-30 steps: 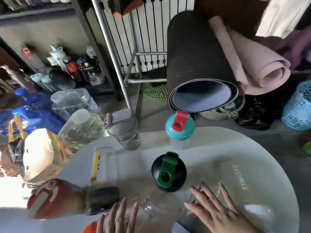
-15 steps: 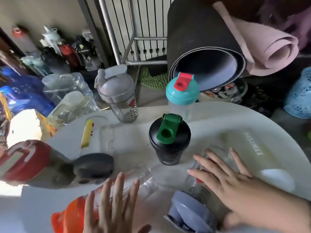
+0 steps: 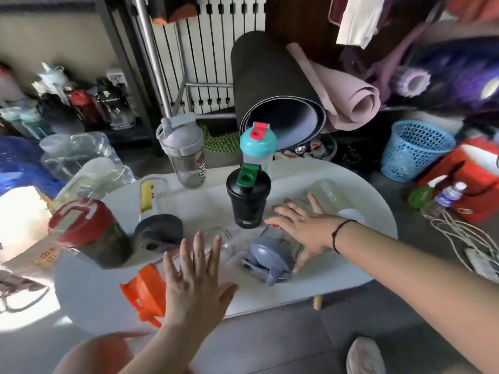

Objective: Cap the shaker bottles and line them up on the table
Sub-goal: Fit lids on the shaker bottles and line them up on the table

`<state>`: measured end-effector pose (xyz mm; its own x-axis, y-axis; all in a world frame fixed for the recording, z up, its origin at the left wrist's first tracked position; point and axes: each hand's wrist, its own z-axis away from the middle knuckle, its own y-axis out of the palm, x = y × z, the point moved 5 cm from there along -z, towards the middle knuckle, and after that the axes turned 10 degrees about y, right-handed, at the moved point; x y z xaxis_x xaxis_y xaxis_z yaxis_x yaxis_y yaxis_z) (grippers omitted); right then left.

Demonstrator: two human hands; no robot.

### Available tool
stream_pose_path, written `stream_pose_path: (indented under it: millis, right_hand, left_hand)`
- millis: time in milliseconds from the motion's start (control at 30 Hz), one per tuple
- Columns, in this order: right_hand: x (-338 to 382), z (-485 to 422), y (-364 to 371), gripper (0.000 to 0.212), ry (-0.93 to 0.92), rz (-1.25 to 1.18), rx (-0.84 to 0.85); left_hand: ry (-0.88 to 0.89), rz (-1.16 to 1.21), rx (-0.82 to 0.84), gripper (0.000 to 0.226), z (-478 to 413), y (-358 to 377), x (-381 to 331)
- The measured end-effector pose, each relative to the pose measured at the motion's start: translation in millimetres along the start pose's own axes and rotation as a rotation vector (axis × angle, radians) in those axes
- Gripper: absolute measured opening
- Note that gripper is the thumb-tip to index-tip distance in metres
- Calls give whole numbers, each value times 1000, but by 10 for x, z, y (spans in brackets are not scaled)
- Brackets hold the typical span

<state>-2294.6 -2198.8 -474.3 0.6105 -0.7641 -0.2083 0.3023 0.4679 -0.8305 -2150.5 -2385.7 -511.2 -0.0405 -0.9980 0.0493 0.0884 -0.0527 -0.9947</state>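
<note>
Three capped shaker bottles stand upright at the far side of the white table (image 3: 378, 220): a grey-lidded one (image 3: 183, 155), a teal-lidded one with a red flip cap (image 3: 258, 147), and a black one with a green flip cap (image 3: 248, 195). Several more lie on their sides. My left hand (image 3: 194, 276) hovers flat with fingers spread over a clear bottle with an orange lid (image 3: 143, 292). My right hand (image 3: 305, 228) lies with spread fingers on a clear bottle with a blue-grey lid (image 3: 267, 257), its thumb on the near side.
Also lying on the table are a dark bottle with a red lid (image 3: 89, 233), a clear one with a dark grey lid (image 3: 158, 228) and a frosted one (image 3: 334, 201). Rolled mats (image 3: 272, 85) lean behind. A blue basket (image 3: 413, 149) and cables (image 3: 464, 238) are on the floor at right.
Both hands have reached farther forward over the lying bottles. My right hand has settled onto the blue-grey-lidded bottle. The view has pulled back, showing more of the table's near edge.
</note>
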Motion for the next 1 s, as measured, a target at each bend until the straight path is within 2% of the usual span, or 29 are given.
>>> stream_pose_path:
  millis: [300,367,600,1000]
  right_hand:
    - [98,128,32,120,82,-82,-59]
    - [82,149,81,120,79,-125,-79]
    - [56,190,156,116,75,-223,-128]
    - [40,159,175,114,69,-303,-181]
  left_hand:
    - [-29,68,19,94,-38,-85,-59]
    - [-54,135,154,93,-52,-106,-72]
    - [-83,295,393,89,-162,-305,45]
    - [-132,313,397,89,-161,-381,54]
